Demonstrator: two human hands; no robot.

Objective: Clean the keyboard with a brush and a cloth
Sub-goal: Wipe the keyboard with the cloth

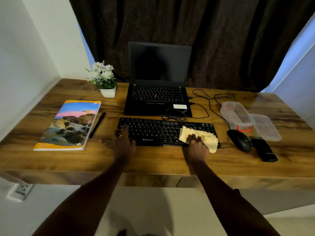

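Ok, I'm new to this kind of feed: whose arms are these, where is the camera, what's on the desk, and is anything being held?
There is no machine here. These are a person's two bare arms, seen from one wide-angle camera worn on their head, looking forward and down. The left hand rests on the left end of the black keyboard. The right hand holds a pale yellow cloth against the keys at the right end. Also on the wooden desk are an open laptop with a dark screen, a notebook, a pen, a potted plant, a mouse, a clear plastic box and a small black device. I cannot make out a brush.
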